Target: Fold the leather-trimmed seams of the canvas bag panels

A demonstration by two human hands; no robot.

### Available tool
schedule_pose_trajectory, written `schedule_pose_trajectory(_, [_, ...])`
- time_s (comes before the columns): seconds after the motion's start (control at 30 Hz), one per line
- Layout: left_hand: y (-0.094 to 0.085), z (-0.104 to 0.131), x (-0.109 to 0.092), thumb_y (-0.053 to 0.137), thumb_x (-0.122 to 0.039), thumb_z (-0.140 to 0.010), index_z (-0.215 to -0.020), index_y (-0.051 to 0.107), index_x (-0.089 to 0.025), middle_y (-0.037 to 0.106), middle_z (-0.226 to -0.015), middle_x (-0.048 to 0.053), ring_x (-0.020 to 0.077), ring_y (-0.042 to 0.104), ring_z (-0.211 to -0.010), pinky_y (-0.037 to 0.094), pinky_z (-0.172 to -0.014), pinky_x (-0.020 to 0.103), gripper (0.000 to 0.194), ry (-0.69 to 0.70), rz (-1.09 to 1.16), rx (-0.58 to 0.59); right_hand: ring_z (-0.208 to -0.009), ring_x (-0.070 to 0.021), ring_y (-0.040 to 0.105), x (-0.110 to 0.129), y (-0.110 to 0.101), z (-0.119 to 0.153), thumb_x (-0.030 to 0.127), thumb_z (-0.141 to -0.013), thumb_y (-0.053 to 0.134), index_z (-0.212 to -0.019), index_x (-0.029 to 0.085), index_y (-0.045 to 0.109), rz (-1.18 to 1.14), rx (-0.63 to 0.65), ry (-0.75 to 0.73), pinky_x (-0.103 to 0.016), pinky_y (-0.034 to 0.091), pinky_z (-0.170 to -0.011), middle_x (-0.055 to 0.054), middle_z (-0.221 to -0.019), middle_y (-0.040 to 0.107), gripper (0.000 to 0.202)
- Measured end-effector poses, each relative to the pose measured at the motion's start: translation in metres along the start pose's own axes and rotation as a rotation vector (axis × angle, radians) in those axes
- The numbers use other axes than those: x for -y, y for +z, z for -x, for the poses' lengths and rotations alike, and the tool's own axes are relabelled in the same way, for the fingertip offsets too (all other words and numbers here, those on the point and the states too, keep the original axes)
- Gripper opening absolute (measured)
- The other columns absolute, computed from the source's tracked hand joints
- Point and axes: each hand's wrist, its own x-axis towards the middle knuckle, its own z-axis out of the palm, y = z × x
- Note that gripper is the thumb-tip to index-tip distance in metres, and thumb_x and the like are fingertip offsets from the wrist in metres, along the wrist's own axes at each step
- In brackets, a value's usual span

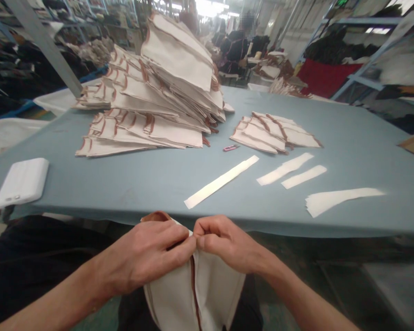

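Observation:
A cream fabric piece (pixel 172 299) with a brown-edged seam down its middle hangs over my lap, just below the table edge. My left hand (pixel 152 250) is closed on its upper part, with fingers pointing right. Close against it, my right hand (pixel 224 241) pinches the top of the same piece near the seam. The two thumbs and forefingers nearly meet there, and whatever lies between the fingertips is hidden. A curled brown edge (pixel 158 216) of the piece shows above my left hand.
A tall stack of cream fabric pieces (pixel 179 59) stands on the blue-grey table (pixel 141 184), with a smaller pile (pixel 272 133) to its right. Pink thread snips (pixel 231 148), a long pale strip (pixel 222 181), several other strips (pixel 341 200) and a white box-shaped device (pixel 22 181) lie nearer me.

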Motion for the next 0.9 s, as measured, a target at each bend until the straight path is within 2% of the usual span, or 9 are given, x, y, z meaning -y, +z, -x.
schedule_pose_trajectory(0.07, [0.0,-0.004,-0.007,0.046,-0.002,-0.095,-0.103,0.059,-0.022,0.068,-0.076,-0.001,0.0136,0.066,-0.068,0.05,-0.069,0.023,0.025,-0.064,0.057,-0.094,-0.057,-0.0096,0.031,-0.001,0.004,0.002,0.027,-0.076,0.052,-0.07,0.02,0.05,0.019,-0.03,-0.022,-0.021,0.025,-0.049,0.007,-0.06,0.036,0.009])
schedule_pose_trajectory(0.17, [0.004,-0.007,-0.017,0.05,-0.004,-0.093,-0.095,0.056,-0.023,0.071,-0.072,-0.002,0.0134,0.068,-0.065,0.047,-0.063,0.023,0.02,-0.208,0.067,-0.264,-0.056,-0.009,0.033,0.0,0.008,0.006,0.02,-0.075,0.053,-0.068,0.02,0.05,0.165,-0.12,-0.125,-0.021,0.026,-0.049,0.007,-0.059,0.04,0.007])
schedule_pose_trajectory(0.23, [0.007,-0.007,-0.021,0.052,-0.007,-0.092,-0.09,0.057,-0.023,0.071,-0.07,-0.002,0.0144,0.068,-0.063,0.045,-0.061,0.025,0.017,-0.255,0.044,-0.283,-0.055,-0.0089,0.035,0.001,0.008,0.008,0.017,-0.073,0.052,-0.068,0.02,0.052,0.235,-0.152,-0.188,-0.02,0.027,-0.049,0.007,-0.058,0.043,0.006])
schedule_pose_trajectory(0.33, [0.009,-0.006,-0.02,0.053,-0.009,-0.091,-0.088,0.06,-0.022,0.073,-0.073,-0.001,0.0139,0.069,-0.065,0.047,-0.064,0.024,0.015,-0.3,0.142,-0.23,-0.053,-0.0087,0.038,0.001,0.009,0.008,0.014,-0.071,0.051,-0.068,0.019,0.054,0.293,-0.182,-0.257,-0.021,0.03,-0.051,0.007,-0.057,0.047,0.007])
schedule_pose_trajectory(0.47, [0.007,-0.006,-0.012,0.051,-0.012,-0.089,-0.086,0.063,-0.02,0.073,-0.076,-0.001,0.0133,0.068,-0.071,0.048,-0.07,0.022,0.015,-0.387,0.385,-0.139,-0.053,-0.0082,0.043,-0.005,0.01,0.007,0.012,-0.072,0.052,-0.07,0.018,0.058,0.406,-0.224,-0.345,-0.021,0.032,-0.055,0.006,-0.059,0.051,0.008])
schedule_pose_trajectory(0.6, [0.001,-0.01,-0.011,0.048,-0.016,-0.079,-0.075,0.061,-0.02,0.064,-0.065,-0.002,0.0134,0.059,-0.064,0.044,-0.062,0.022,0.014,-0.534,0.505,0.008,-0.052,-0.008,0.04,-0.011,0.01,0.005,0.012,-0.073,0.052,-0.072,0.017,0.061,0.317,-0.153,-0.243,-0.02,0.03,-0.052,0.007,-0.058,0.049,0.01])
schedule_pose_trajectory(0.7, [-0.005,-0.013,-0.011,0.049,-0.024,-0.079,-0.073,0.06,-0.019,0.061,-0.063,-0.002,0.0139,0.056,-0.063,0.042,-0.061,0.023,0.014,-0.647,0.553,0.097,-0.053,-0.0085,0.04,-0.013,0.01,0.003,0.013,-0.074,0.052,-0.072,0.017,0.062,0.267,-0.124,-0.191,-0.02,0.031,-0.051,0.007,-0.058,0.048,0.011])
schedule_pose_trajectory(0.8, [-0.006,-0.016,-0.011,0.051,-0.031,-0.083,-0.068,0.059,-0.019,0.057,-0.061,-0.003,0.0136,0.054,-0.061,0.039,-0.06,0.024,0.021,-0.736,0.573,0.146,-0.053,-0.0089,0.044,-0.012,0.011,0.002,0.013,-0.075,0.054,-0.072,0.018,0.06,0.368,-0.198,-0.33,-0.021,0.034,-0.054,0.007,-0.059,0.052,0.009])
schedule_pose_trajectory(0.9, [-0.002,-0.015,-0.012,0.055,-0.03,-0.085,-0.065,0.057,-0.019,0.054,-0.058,-0.004,0.0124,0.052,-0.06,0.038,-0.061,0.023,0.023,-0.735,0.564,0.13,-0.055,-0.0103,0.05,-0.012,0.012,0.004,0.011,-0.079,0.055,-0.074,0.019,0.06,0.507,-0.275,-0.476,-0.023,0.036,-0.057,0.004,-0.062,0.058,0.01])
